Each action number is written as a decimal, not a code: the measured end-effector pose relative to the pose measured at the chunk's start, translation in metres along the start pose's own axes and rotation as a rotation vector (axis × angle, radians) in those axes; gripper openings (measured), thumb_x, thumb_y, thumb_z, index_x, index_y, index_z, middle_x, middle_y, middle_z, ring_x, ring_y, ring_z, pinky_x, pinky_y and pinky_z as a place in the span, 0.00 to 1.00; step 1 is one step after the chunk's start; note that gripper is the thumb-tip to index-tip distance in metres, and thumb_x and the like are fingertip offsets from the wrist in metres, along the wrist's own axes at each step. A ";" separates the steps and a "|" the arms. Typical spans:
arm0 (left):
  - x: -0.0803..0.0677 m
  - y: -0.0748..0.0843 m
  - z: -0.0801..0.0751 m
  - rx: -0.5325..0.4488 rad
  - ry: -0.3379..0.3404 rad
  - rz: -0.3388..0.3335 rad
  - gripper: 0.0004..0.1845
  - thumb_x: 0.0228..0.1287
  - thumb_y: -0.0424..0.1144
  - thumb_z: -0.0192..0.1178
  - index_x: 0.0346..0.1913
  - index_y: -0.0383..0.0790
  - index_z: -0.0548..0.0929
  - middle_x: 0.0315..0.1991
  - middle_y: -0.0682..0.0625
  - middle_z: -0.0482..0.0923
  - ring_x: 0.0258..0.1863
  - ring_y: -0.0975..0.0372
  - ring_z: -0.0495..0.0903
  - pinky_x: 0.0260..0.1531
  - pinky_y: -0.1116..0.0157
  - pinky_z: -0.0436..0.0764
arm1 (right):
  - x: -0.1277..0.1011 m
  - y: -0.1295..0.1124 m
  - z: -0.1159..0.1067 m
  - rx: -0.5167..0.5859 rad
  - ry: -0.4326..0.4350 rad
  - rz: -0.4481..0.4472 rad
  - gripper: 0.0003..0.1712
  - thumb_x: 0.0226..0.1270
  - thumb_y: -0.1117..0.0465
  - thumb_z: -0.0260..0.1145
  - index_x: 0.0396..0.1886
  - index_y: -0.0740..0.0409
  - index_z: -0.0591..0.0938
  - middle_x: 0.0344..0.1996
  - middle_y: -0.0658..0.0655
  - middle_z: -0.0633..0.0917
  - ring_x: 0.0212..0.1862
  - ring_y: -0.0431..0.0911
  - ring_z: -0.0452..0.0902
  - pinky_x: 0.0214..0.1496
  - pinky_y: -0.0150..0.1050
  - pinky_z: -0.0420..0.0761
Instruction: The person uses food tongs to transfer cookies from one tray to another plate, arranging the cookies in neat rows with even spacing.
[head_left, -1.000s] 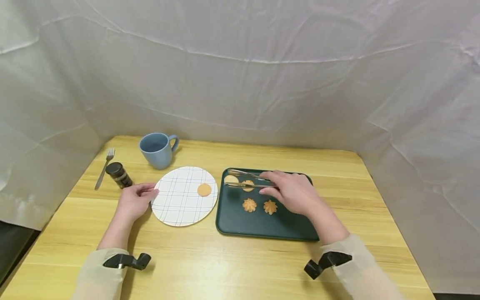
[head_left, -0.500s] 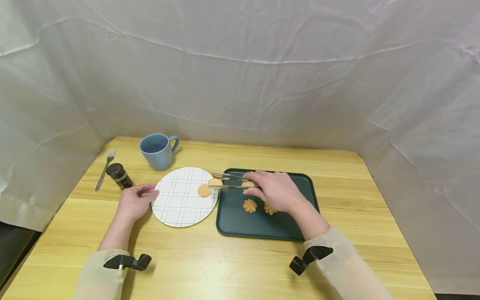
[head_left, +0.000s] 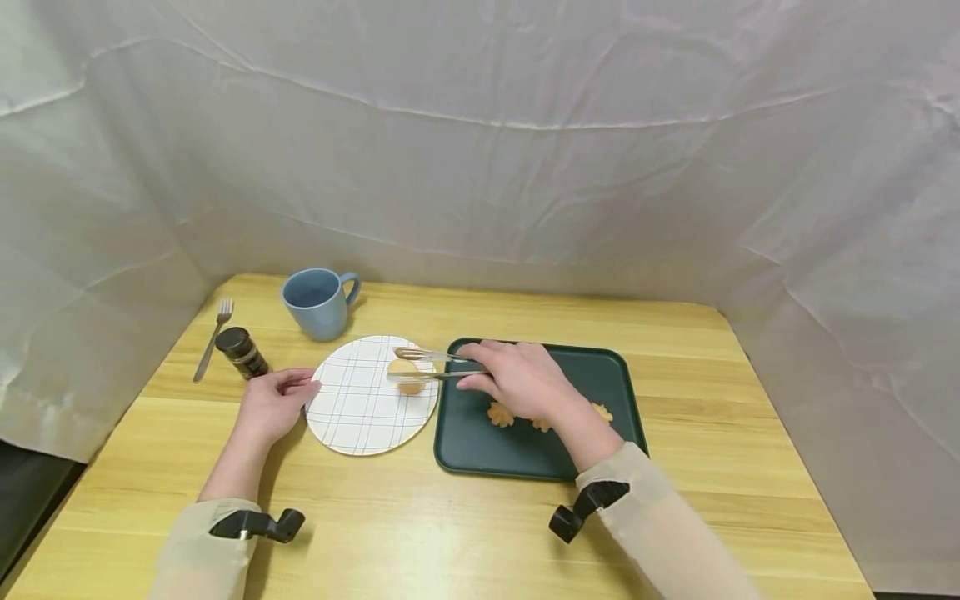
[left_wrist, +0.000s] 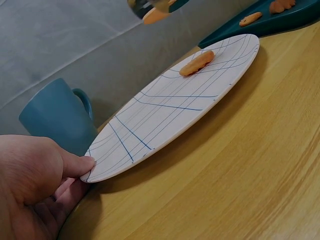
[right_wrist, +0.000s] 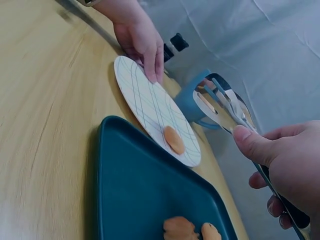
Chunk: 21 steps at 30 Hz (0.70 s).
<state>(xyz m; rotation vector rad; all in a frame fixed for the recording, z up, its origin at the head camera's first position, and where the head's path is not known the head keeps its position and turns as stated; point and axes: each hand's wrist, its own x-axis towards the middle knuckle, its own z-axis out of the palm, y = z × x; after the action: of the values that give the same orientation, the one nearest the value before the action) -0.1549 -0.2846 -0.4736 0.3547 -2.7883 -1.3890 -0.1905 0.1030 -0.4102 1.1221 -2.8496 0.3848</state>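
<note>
My right hand [head_left: 480,375] grips metal tongs [head_left: 427,365] that pinch a round cookie [head_left: 402,367] just above the white grid plate [head_left: 352,417]. Under the tongs a second round cookie [left_wrist: 197,62] lies flat on the plate. My left hand [head_left: 307,387] holds the plate's left rim, thumb on the edge [left_wrist: 85,164]. To the right lies the dark green tray [head_left: 525,450] with flower-shaped cookies [head_left: 499,414], partly hidden by my right wrist. In the right wrist view the tongs [right_wrist: 225,107] reach out over the plate [right_wrist: 145,100].
A blue mug [head_left: 318,300] stands behind the plate. A small dark-lidded jar [head_left: 242,352] and a fork [head_left: 212,337] lie at the far left. White cloth walls close off the wooden table [head_left: 450,533] on three sides.
My right hand has carried the tongs and the round cookie left, from the tray's back left corner to over the plate. The left hand has stayed on the plate's rim.
</note>
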 end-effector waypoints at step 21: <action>0.000 0.003 0.003 0.003 0.002 0.000 0.22 0.78 0.42 0.63 0.64 0.28 0.83 0.55 0.35 0.86 0.53 0.50 0.84 0.40 0.75 0.78 | 0.034 -0.013 0.032 -0.010 -0.040 0.010 0.30 0.80 0.37 0.59 0.74 0.42 0.78 0.60 0.48 0.86 0.30 0.42 0.80 0.27 0.37 0.74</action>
<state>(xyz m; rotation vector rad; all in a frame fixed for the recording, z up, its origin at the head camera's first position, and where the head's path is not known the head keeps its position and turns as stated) -0.1560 -0.2805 -0.4731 0.3565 -2.7892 -1.3835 -0.2056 0.0631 -0.4340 1.1272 -2.8890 0.3524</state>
